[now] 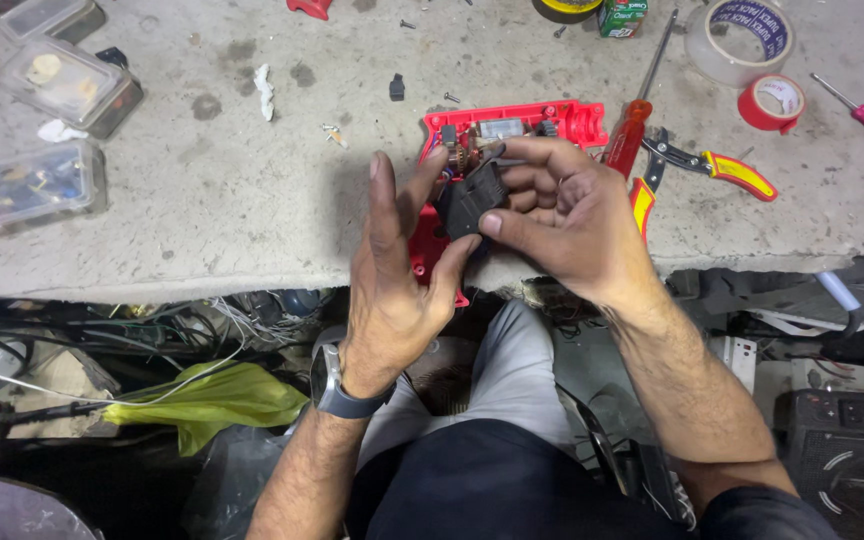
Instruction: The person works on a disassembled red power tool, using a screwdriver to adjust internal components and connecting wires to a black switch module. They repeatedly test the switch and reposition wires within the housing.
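While the left hand (392, 285) steadies, the right hand (562, 215) grips a black part (470, 200)

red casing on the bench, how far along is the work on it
Done: the red casing lies opened, motor and wiring exposed, loose screws on the bench. In hand: the right hand grips a black block part over it, the left hand open against it. Left: casing not closed; red screwdriver and pliers lie aside.

Both forearms reach forward and meet at centre. Left hand (392, 270): palm upright, facing right, fingers straight and together, thumb angled up; band on wrist. Right hand (562, 215): fingers curled leftward, thumb below, closed in a pinch grip.
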A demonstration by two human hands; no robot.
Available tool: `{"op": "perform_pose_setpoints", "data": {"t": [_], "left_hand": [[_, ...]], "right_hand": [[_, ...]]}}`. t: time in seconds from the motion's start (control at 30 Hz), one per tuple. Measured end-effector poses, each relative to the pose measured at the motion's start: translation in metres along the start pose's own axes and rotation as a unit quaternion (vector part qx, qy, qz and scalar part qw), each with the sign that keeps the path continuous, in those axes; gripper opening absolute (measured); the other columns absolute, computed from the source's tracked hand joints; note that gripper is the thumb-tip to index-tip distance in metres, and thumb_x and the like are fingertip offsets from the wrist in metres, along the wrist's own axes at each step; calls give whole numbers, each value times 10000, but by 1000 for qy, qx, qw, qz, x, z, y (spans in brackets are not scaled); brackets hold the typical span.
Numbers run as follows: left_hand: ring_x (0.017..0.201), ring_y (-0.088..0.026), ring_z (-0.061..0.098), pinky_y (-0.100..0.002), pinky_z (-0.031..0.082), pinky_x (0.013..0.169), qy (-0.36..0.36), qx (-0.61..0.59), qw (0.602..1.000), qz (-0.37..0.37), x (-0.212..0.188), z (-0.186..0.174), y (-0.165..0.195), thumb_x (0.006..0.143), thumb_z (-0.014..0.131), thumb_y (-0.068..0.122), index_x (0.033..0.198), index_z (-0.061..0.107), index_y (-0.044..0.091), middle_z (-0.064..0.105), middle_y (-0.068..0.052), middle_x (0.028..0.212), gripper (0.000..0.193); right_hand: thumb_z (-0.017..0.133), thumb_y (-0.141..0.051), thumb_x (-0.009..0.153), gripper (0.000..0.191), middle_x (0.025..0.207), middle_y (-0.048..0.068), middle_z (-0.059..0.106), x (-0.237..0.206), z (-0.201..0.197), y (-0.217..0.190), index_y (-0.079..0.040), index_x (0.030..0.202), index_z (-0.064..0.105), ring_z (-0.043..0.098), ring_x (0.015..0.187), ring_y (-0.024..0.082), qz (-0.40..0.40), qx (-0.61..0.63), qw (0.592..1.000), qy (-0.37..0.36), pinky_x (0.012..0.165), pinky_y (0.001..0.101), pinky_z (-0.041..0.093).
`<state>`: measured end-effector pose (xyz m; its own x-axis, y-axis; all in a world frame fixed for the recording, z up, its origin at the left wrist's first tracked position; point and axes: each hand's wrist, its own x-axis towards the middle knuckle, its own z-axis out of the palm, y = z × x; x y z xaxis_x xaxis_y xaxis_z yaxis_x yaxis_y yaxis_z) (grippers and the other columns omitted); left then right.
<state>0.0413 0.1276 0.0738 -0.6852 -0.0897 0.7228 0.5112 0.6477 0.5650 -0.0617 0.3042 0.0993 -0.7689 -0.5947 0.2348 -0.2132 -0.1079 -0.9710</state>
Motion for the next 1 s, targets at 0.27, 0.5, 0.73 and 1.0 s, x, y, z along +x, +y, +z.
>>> {"op": "perform_pose_setpoints", "data": {"t": [0.27, 0.5, 0.73, 1.0], "left_hand": [[1333, -286, 601, -375, 511, 1129, 49, 4, 999, 11, -5, -9, -1, 985, 846, 148, 1713, 13, 148, 493, -153, 1540, 1106], [1302, -170, 656, -318, 632, 1087, 120, -147, 976, -107, -24, -27, -26, 1074, 736, -12, 1615, 251, 87, 601, -135, 1483, 733], [1081, -193, 744, -305, 626, 949, 59, -116, 987, -91, -22, -42, -29, 910, 863, 132, 1410, 552, 16, 704, -129, 1239, 601], [910, -196, 702, -321, 582, 806, 8, -90, 988, -127, -14, -48, -25, 905, 859, 193, 1390, 601, 30, 710, -115, 1104, 573]], "right_hand": [[685, 75, 959, 343, 1053, 147, 756, 10, 0, 6, 45, 1286, 584, 733, 840, 168, 47, 150, 985, 68, 745, 287, 615], [697, 75, 959, 352, 1072, 176, 751, 7, 0, 6, 54, 1297, 601, 750, 862, 206, 40, 139, 985, 97, 736, 335, 640], [683, 84, 944, 543, 1063, 167, 735, 4, 30, 3, 8, 1457, 522, 759, 882, 220, 43, 201, 972, 114, 749, 362, 661], [664, 77, 943, 575, 1031, 160, 738, 12, 32, -4, 24, 1492, 503, 752, 829, 237, 86, 193, 972, 102, 719, 393, 656]]}}
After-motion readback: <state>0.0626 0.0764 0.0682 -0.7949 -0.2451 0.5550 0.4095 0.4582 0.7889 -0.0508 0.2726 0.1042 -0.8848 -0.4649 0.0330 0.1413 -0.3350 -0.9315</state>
